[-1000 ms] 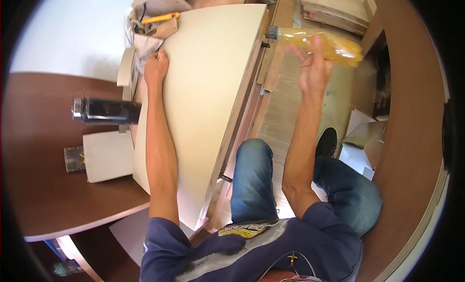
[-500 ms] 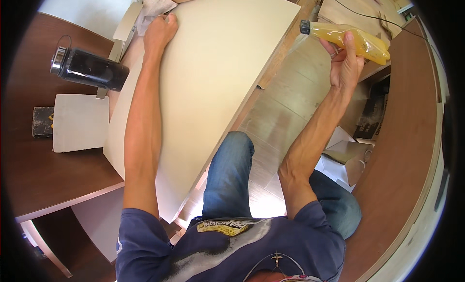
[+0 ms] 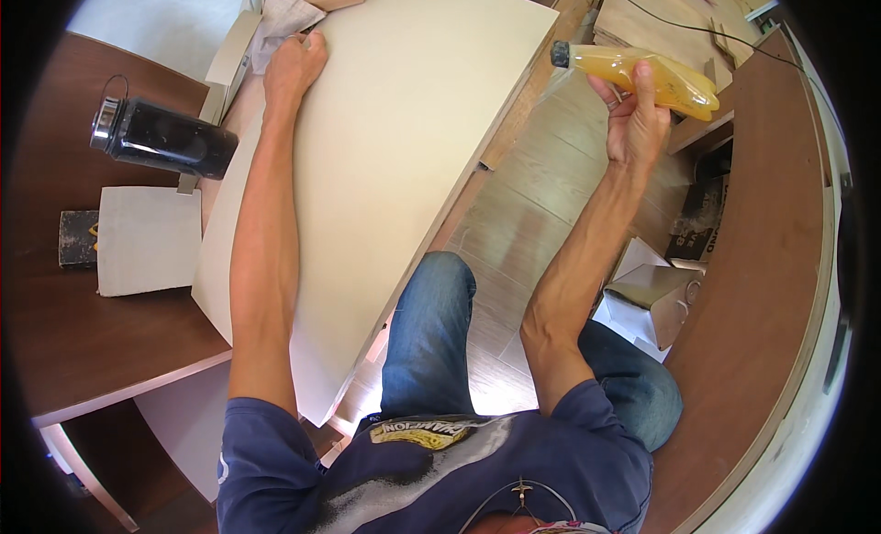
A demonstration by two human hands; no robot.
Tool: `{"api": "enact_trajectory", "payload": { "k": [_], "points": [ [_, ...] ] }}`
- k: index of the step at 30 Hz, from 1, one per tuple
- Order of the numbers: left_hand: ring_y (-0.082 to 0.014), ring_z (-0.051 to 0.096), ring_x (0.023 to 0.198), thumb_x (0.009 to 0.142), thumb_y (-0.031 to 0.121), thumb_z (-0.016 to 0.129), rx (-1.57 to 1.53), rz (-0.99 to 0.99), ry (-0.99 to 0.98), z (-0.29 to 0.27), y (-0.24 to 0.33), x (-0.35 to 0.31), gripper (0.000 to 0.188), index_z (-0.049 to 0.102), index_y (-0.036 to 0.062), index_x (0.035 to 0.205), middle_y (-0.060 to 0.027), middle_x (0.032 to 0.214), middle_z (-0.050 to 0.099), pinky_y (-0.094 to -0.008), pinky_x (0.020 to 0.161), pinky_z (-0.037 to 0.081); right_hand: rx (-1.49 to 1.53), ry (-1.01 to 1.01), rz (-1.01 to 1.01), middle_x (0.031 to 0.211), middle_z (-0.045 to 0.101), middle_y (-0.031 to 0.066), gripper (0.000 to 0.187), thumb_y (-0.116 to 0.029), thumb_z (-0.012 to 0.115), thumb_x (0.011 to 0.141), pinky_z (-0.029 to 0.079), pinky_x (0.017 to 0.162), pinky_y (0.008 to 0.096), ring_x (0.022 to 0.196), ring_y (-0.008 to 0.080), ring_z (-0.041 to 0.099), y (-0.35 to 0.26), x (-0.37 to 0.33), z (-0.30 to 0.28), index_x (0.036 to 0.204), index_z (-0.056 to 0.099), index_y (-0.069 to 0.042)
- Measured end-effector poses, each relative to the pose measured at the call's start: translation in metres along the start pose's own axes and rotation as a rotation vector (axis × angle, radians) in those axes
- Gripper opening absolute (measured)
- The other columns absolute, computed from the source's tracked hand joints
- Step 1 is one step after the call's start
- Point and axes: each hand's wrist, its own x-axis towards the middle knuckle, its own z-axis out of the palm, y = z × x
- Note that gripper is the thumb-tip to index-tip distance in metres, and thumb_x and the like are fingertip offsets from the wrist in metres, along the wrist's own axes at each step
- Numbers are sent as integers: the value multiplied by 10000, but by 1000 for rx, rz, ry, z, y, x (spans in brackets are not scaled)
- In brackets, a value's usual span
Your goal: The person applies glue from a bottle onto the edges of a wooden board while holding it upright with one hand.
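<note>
My right hand (image 3: 640, 121) is wrapped round a clear plastic bottle (image 3: 679, 83) of yellow contents, held up off the far right side of the board. The bottle lies nearly level, its black cap pointing left and its base tipped slightly down. A large cream board (image 3: 395, 149) stretches from close to my body to the far side. At its far left edge rests my left hand (image 3: 294, 68), fingers curled closed; what they hold, if anything, is hidden. Crumpled greyish paper or cloth (image 3: 283, 25) lies just beyond that hand.
A dark bottle (image 3: 174, 138) with a metal lid lies left of the board, near a white panel (image 3: 149, 240) and a small dark box (image 3: 78, 239). A brown curved panel (image 3: 762, 286) rises on the right. An open carton (image 3: 653, 300) stands by my knee.
My right hand has shifted a little left with the bottle. My left hand stays at the board's far left edge, and the whole view has slid slightly.
</note>
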Motion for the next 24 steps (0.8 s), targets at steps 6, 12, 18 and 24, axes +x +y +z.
{"api": "enact_trajectory", "payload": {
  "k": [6,12,18,24],
  "points": [
    [-404,591,1110,882,488,408,15,16,-1,0,-5,0,629,598,-4,1226,-288,1121,632,-457,947,448,-278,-31,-2,947,638,106,287,-189,704,874,636,674,395,850,211,664,-9,-4,5,1039,606,25],
    [-397,591,1119,880,486,408,15,3,-2,4,-8,6,633,595,-7,1230,-283,1137,630,-453,962,439,-574,-107,-20,1004,655,122,322,-232,686,893,610,748,374,924,229,668,-65,-20,31,1077,607,21],
    [-388,584,1134,877,484,403,-9,22,-3,4,-3,1,636,589,-5,1240,-273,1152,629,-448,967,435,-309,-80,-27,1036,658,140,298,-199,673,899,625,716,394,922,235,671,-47,-7,13,1093,598,14],
    [-390,583,1129,878,481,405,10,18,-4,3,-8,5,627,604,-7,1218,-271,1158,627,-450,966,433,-172,-22,-26,991,659,121,259,-169,672,898,640,678,421,883,226,679,-28,2,-3,1066,603,16]
  ]
}}
